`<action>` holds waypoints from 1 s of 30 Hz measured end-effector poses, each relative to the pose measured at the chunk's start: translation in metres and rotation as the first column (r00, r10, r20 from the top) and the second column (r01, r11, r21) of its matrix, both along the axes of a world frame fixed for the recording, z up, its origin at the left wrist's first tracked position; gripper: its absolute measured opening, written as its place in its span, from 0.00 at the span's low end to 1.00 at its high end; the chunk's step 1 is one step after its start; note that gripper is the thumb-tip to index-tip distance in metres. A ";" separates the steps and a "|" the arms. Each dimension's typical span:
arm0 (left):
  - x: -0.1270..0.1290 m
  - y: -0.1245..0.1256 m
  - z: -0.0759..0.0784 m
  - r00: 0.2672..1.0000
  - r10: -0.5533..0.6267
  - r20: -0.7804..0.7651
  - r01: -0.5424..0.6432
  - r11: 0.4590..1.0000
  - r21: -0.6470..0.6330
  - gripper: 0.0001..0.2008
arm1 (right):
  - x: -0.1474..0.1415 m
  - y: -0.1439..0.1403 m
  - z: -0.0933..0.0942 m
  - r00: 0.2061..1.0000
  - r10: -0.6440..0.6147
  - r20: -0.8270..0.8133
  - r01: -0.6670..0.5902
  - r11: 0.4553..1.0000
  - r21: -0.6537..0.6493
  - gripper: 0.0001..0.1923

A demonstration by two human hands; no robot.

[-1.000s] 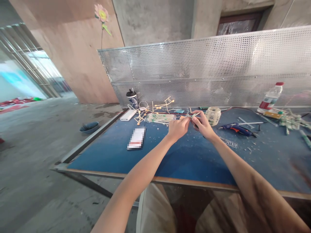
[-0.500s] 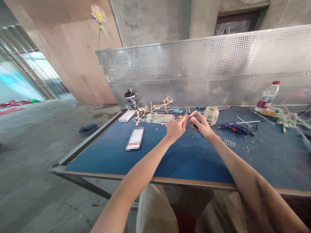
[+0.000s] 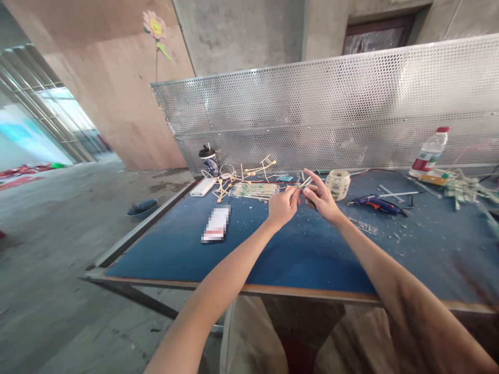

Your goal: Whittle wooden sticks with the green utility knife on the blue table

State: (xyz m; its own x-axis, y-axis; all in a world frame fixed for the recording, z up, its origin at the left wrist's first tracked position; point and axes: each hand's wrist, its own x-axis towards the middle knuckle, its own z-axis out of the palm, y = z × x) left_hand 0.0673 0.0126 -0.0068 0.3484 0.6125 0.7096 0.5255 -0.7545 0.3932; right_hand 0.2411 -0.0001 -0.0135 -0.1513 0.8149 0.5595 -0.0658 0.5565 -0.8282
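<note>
My left hand [image 3: 284, 205] and my right hand [image 3: 322, 197] meet above the middle of the blue table [image 3: 273, 249]. Together they pinch a thin small stick piece [image 3: 304, 183] between their fingertips; my right index finger points up. A dark tool tip shows under my right hand, too hidden to name. Just behind my left hand lies a pack of thin sticks [image 3: 255, 190], and beyond it a model built of sticks and beads [image 3: 249, 174].
A blue glue gun [image 3: 374, 203], a roll of tape [image 3: 337, 185] and a water bottle [image 3: 429, 153] lie to the right. A white power bank [image 3: 203, 187], a cup [image 3: 209, 161] and a flat blurred item [image 3: 216, 224] sit left. A perforated metal screen [image 3: 331, 109] backs the table.
Both hands stayed together at the same spot, turning the small stick slightly. My right index finger has lifted. The view shifted a little.
</note>
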 end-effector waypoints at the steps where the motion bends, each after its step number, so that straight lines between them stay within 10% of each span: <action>1: 0.000 0.000 0.000 1.000 -0.021 0.004 0.021 1.000 -0.013 0.18 | 0.002 0.000 0.001 1.000 0.025 -0.002 -0.025 0.999 -0.023 0.34; 16: 0.001 0.001 0.002 0.972 -0.185 0.148 0.208 0.965 -0.162 0.22 | 0.011 0.002 0.001 0.996 0.088 0.026 -0.087 0.995 -0.046 0.41; 25: 0.005 0.003 -0.001 0.832 -0.331 0.444 0.523 0.733 -0.434 0.21 | 0.019 0.001 0.002 0.989 0.145 0.027 -0.141 0.983 -0.114 0.38; 30: 0.003 0.004 -0.002 0.871 -0.305 0.384 0.458 0.788 -0.411 0.20 | 0.018 0.001 0.002 0.990 0.127 0.062 -0.122 0.989 -0.085 0.35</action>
